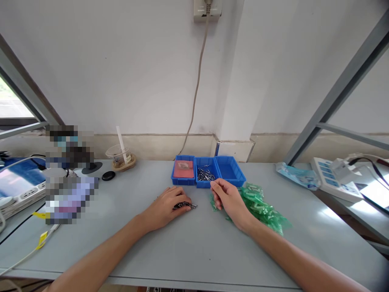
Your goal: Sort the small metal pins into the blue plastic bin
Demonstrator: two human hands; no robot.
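My left hand (pixel 170 205) rests low on the table, its fingers curled over a bunch of thin dark metal pins (pixel 181 205) whose shiny ends stick out past the thumb. My right hand (pixel 226 198) is raised a little to the right, thumb and forefinger pinched together; whatever is between them is too small to make out. Several similar metal pieces (pixel 206 174) lie in the middle blue bin (pixel 199 184), just beyond both hands. Beside and partly behind my right hand is a heap of green plastic bags (pixel 266 213).
A left blue bin (pixel 184 181) holds a reddish-pink item (pixel 183 169); a right blue bin (pixel 234 177) adjoins the middle one. A plastic cup with a straw (pixel 120 155) stands at back left. Power strips (pixel 336 180) and a blue packet (pixel 298 176) are at right.
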